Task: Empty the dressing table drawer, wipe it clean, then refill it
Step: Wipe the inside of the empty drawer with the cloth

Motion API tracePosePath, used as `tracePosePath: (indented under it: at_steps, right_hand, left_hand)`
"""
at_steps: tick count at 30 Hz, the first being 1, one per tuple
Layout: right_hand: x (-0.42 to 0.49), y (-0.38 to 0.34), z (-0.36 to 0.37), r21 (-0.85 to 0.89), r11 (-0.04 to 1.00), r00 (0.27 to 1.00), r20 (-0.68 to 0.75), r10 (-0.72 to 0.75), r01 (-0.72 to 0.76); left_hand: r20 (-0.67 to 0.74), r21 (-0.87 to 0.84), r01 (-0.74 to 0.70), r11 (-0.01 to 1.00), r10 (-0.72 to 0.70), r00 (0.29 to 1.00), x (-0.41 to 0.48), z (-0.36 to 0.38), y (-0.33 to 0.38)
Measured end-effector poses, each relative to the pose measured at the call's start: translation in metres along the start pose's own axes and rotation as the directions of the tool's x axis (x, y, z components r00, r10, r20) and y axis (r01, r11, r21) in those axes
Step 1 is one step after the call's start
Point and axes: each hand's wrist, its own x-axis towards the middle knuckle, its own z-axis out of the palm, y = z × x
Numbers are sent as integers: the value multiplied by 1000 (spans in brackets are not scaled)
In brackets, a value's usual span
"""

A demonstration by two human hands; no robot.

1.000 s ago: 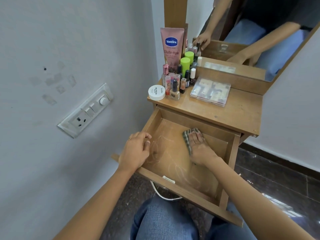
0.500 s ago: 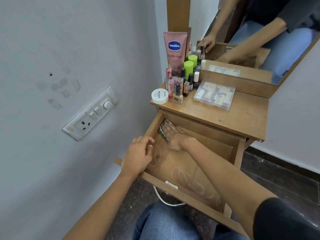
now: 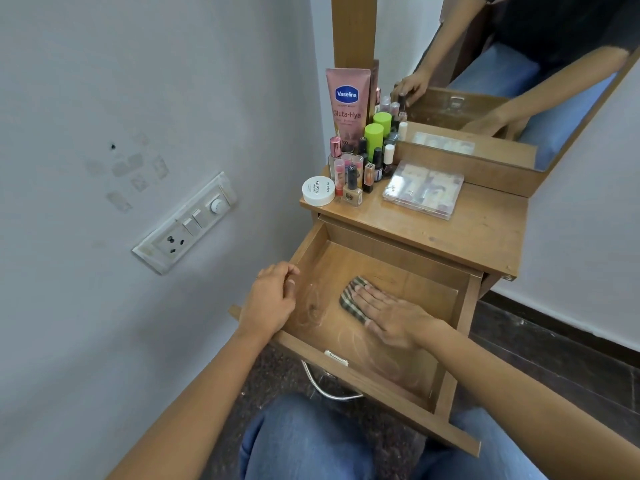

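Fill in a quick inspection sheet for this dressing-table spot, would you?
Surface: wooden tabletop; open drawer, pale streaks on its floor.
Job's things: checked cloth lies in the drawer; Vaseline tube, small bottles, white jar and clear case sit on the tabletop.
Clutter: nothing seen.
Hands: left hand grips the drawer's left wall; right hand presses the cloth with straight fingers.
Cables: nothing seen.
Surroundings: wall switchboard at left, mirror behind.

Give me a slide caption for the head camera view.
Right hand presses a checked cloth flat inside the emptied drawer; left hand holds its side wall.
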Motion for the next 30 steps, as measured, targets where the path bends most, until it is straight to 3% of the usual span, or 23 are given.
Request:
tracePosePath:
  at_steps: [4,8,12,20,25,30]
  right_hand:
    - [12,4,-5,17,999,997,-53,51,-50]
    - [48,5,-24,46,992,987,-108,119,-115]
    - [79,-4,-34,79,989,983,-125,134,-125]
    - [99,-13,-39,88,988,983,-128,135,-124]
    - [94,-19,-38,115,989,986,-132,106,-91]
    - [76,-46,-19,68,996,992,-112,-58,66]
  left_hand:
    - [29,302,-41,952,34,999,0,-4,0]
    - [32,256,-12,967,3,999,0,-3,-2]
    - [61,304,-81,949,66,996,0,-2,-4]
    - [148,243,-147,959,113,983,6,-5,-15]
    - [120,175,-135,975,115,986,6,-6,-27]
    - [98,124,-75,989,63,993,3,-5,-22]
